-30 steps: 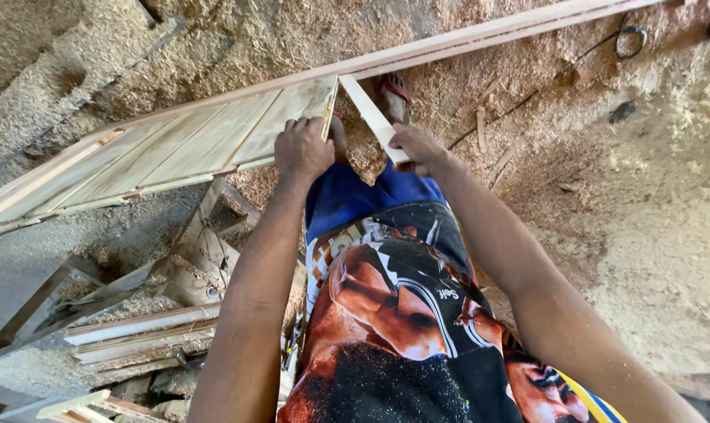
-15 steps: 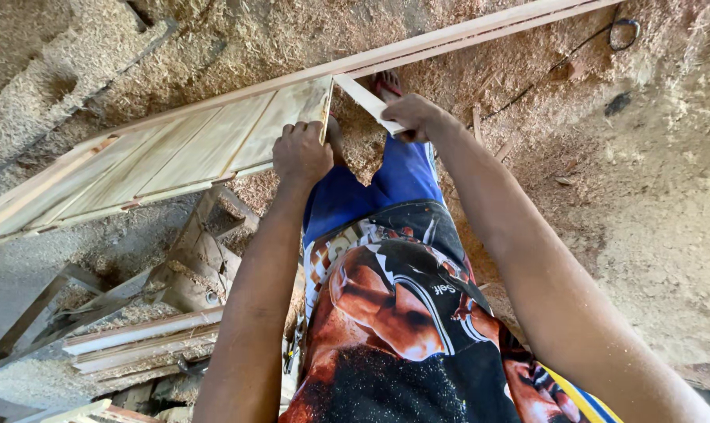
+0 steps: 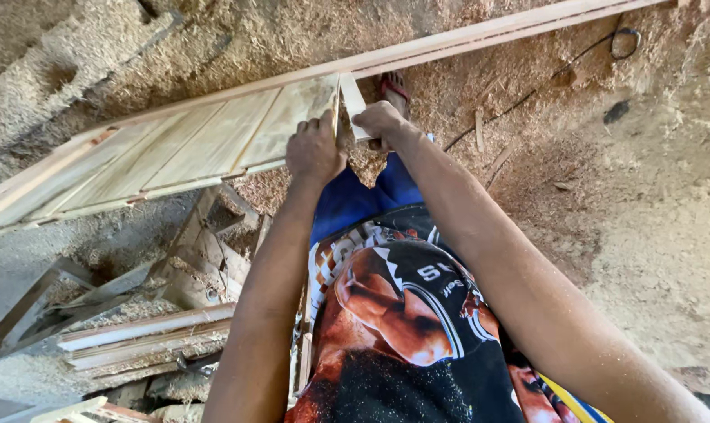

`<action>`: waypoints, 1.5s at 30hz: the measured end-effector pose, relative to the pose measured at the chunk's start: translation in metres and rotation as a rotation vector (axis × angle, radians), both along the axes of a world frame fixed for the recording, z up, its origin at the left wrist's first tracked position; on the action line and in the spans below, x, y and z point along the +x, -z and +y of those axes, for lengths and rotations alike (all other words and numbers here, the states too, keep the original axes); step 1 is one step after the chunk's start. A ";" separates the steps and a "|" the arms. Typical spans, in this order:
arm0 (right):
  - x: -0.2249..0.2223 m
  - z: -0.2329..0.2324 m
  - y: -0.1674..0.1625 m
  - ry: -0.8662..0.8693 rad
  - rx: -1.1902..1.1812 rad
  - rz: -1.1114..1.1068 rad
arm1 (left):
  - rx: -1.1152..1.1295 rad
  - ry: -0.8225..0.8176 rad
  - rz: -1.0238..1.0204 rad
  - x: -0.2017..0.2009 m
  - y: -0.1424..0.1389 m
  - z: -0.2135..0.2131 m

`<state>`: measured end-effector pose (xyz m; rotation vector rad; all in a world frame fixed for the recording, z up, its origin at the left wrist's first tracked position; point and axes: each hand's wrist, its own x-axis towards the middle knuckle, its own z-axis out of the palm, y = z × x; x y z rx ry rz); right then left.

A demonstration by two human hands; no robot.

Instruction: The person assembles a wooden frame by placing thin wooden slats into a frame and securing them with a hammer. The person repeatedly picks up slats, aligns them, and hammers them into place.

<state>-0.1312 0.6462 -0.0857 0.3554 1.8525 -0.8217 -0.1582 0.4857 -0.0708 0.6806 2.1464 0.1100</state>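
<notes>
Pale, freshly planed wood fills the upper half of the view: a slatted wooden panel (image 3: 182, 149) lies flat just beyond the hands, its long side rail (image 3: 480, 35) running on well past them to the right. The left hand (image 3: 314, 150) rests knuckles-up on the near end of the panel, fingers curled over the last slat, pressing on it rather than lifting it. Just beside it, the right hand (image 3: 381, 123) is closed around a short pale slat (image 3: 353, 100), which stands tilted in the gap between the panel's end and the rail, touching the left hand's fingertips. Directly behind the right hand a red sandal (image 3: 394, 86) shows on the floor. Sawdust (image 3: 645, 211) covers the ground to the right of the right arm. Below the left forearm lie offcuts and loose battens (image 3: 143, 333), dusted with shavings. A dark cable (image 3: 598, 51) curls through the dust beyond the right hand.
</notes>
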 end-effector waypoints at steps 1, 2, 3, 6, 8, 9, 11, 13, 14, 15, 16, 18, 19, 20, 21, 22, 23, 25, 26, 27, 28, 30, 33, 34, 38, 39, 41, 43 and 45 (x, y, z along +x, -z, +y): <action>-0.005 -0.002 0.000 -0.178 0.007 0.118 | 0.001 -0.017 -0.025 -0.001 -0.001 0.000; -0.010 -0.003 -0.002 -0.354 0.029 0.256 | 0.006 -0.033 -0.049 -0.001 -0.003 -0.001; -0.011 -0.007 -0.001 -0.459 0.048 0.355 | 0.014 -0.051 -0.066 -0.003 -0.003 0.000; -0.015 -0.019 -0.006 -0.451 0.065 0.401 | 0.077 -0.060 0.002 -0.006 -0.008 -0.002; -0.016 -0.023 -0.006 -0.469 0.071 0.350 | 0.051 -0.115 -0.098 -0.007 -0.009 -0.004; -0.015 -0.027 -0.008 -0.488 0.082 0.357 | 0.048 -0.144 -0.135 -0.008 -0.009 -0.005; -0.013 -0.030 -0.010 -0.520 0.115 0.367 | 0.111 -0.174 -0.166 -0.010 -0.008 -0.007; -0.011 -0.034 -0.010 -0.353 0.161 0.441 | 0.208 -0.196 -0.144 -0.011 -0.007 -0.012; -0.010 -0.036 -0.009 -0.267 0.169 0.468 | 0.262 -0.199 -0.124 -0.011 -0.006 -0.015; -0.008 -0.038 -0.007 -0.255 0.154 0.434 | 0.318 -0.199 -0.108 -0.011 -0.006 -0.019; -0.007 -0.040 -0.004 -0.241 0.143 0.402 | 0.349 -0.186 -0.095 -0.012 -0.006 -0.024; -0.003 -0.041 0.002 -0.240 0.149 0.406 | 0.408 -0.158 -0.090 -0.010 -0.008 -0.035; -0.003 -0.042 0.004 -0.256 0.182 0.456 | 0.265 -0.038 0.022 -0.008 -0.009 -0.042; -0.001 -0.042 0.007 -0.276 0.220 0.520 | 0.128 0.078 0.149 -0.007 -0.011 -0.047; -0.001 -0.041 0.009 -0.326 0.242 0.487 | -0.012 0.188 0.279 -0.005 -0.011 -0.052; 0.000 -0.042 0.010 -0.376 0.252 0.441 | 0.074 0.142 0.279 -0.003 -0.011 -0.056; 0.001 -0.042 0.011 -0.425 0.246 0.382 | 0.147 0.096 0.262 0.000 -0.011 -0.059; 0.001 -0.044 0.006 -0.493 0.234 0.360 | 0.198 0.043 0.289 0.005 -0.008 -0.061; 0.002 -0.046 0.006 -0.499 0.233 0.359 | 0.188 0.038 0.362 0.007 -0.005 -0.061; -0.001 -0.045 0.005 -0.485 0.239 0.361 | 0.184 0.036 0.447 0.009 -0.002 -0.060; -0.004 -0.045 0.003 -0.461 0.246 0.360 | 0.209 0.017 0.475 0.011 0.002 -0.059; -0.008 -0.044 0.002 -0.452 0.239 0.340 | 0.229 -0.012 0.485 0.015 0.008 -0.058; -0.012 -0.043 0.007 -0.533 0.221 0.257 | 0.220 0.008 0.562 0.019 0.014 -0.060; -0.012 -0.042 0.009 -0.554 0.229 0.256 | 0.164 0.014 0.491 0.020 0.016 -0.061; -0.008 -0.049 0.009 -0.557 0.205 0.226 | 0.103 0.014 0.389 0.021 0.018 -0.063; -0.006 -0.050 0.008 -0.537 0.227 0.287 | 0.149 -0.007 0.424 0.019 0.016 -0.061; -0.005 -0.051 0.006 -0.506 0.290 0.436 | 0.146 0.009 0.428 0.016 0.016 -0.058; -0.010 -0.051 0.007 0.748 -0.073 -0.137 | 0.120 -0.015 0.389 0.009 0.012 -0.054; -0.016 -0.058 0.009 1.238 -0.382 -0.500 | 0.080 -0.087 0.314 0.002 0.002 -0.050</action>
